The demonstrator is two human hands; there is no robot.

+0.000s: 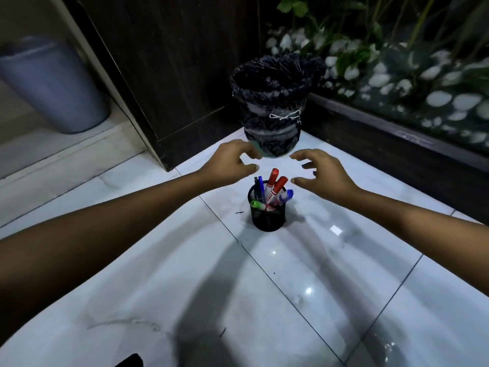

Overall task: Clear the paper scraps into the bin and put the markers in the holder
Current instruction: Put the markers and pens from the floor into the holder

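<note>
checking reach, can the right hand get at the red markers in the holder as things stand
Probably yes: the right hand hovers open just above the red markers, whose caps stick up out of the holder, with nothing between.

a glossy white marble-tiled floor (304, 300) fills the lower frame; a grey plastic bucket (53, 86) stands upper left, green leafy plants (383, 56) upper right.

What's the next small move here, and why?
Probably pull both hands back: the left hand and right hand hover open and empty above the black mesh holder, the coloured markers already stand in it, and no paper scraps show on the white tiled floor.
</note>
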